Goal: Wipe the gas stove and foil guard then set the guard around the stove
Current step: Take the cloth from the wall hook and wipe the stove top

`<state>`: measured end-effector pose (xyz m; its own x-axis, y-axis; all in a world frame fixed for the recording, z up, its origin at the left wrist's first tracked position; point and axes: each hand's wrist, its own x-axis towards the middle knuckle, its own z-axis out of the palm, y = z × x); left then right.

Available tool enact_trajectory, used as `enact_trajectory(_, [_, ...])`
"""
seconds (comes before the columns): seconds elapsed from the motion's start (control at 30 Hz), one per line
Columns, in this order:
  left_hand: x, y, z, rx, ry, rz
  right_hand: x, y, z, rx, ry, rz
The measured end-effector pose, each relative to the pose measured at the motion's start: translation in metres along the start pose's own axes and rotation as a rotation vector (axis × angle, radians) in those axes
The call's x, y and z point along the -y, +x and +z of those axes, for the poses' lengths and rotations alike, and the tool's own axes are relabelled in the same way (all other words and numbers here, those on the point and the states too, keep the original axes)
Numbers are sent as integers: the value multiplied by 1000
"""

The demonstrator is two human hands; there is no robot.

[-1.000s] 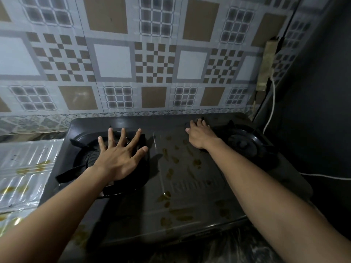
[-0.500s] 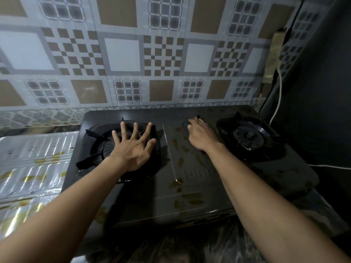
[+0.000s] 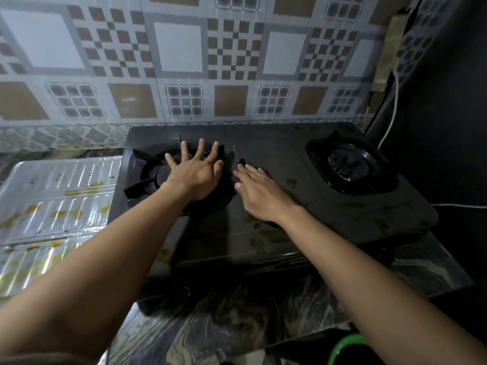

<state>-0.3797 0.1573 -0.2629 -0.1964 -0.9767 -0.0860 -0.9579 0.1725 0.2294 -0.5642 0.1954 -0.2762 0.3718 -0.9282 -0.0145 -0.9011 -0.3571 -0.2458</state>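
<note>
A black two-burner gas stove [image 3: 279, 154] stands against the tiled wall, its top spotted with yellowish stains. My left hand [image 3: 196, 175] lies spread, fingers straight, over the left burner grate [image 3: 143, 167]. My right hand [image 3: 259, 192] rests flat on the stove's middle panel, fingers pointing left toward the left burner; its fingertips touch something small and dark that I cannot make out. The right burner [image 3: 350, 164] is uncovered. The silver foil guard [image 3: 58, 196] lies flat on the counter left of the stove, streaked with yellow-brown grease.
A patterned tile wall [image 3: 184, 61] runs behind the stove. A dark wall closes the right side, with a white cable [image 3: 392, 111] hanging down it. The marbled counter [image 3: 263, 312] extends in front. A green rim [image 3: 345, 346] shows at the bottom right.
My right hand slid left and back across the middle panel toward the left burner. My left hand stays spread over the left burner. The camera view shifted back and to the right.
</note>
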Motion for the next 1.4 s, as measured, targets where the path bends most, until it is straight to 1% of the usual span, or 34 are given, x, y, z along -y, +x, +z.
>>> enact_trajectory(0.1, [-3, -1, 1, 4, 4, 4, 1, -2, 3, 20, -2, -18])
enact_trajectory(0.17, [-4, -4, 3, 6, 5, 17, -6, 5, -2, 4, 15, 25])
enact_trajectory(0.33, [0, -4, 8, -13, -46, 61, -65, 4, -26, -13, 53, 279])
enact_trajectory(0.4, [0, -3, 9, -30, -49, 80, -87, -7, -32, -7, 54, 353])
enact_trajectory(0.5, [-1, -5, 9, -40, -47, 92, -96, -21, -32, -8, 58, 387])
enact_trajectory(0.67, [-3, -7, 6, -30, -34, 109, -87, -37, -22, -68, 60, 418])
enact_trajectory(0.77, [-4, -8, 5, -10, -50, 112, -62, -43, -17, -80, 31, 389])
enact_trajectory(0.97, [-4, -10, 3, 22, -72, 123, 16, -56, 2, -79, 98, 229])
enact_trajectory(1.13, [-5, -10, 1, 39, -58, 131, 63, -74, 21, -84, 79, 81])
enact_trajectory(1.23, [-4, -7, 4, 25, -73, 121, 68, -90, 28, -74, 48, 35])
enact_trajectory(1.4, [-3, -6, 7, -12, -58, 115, 48, -92, 22, -69, 7, 2])
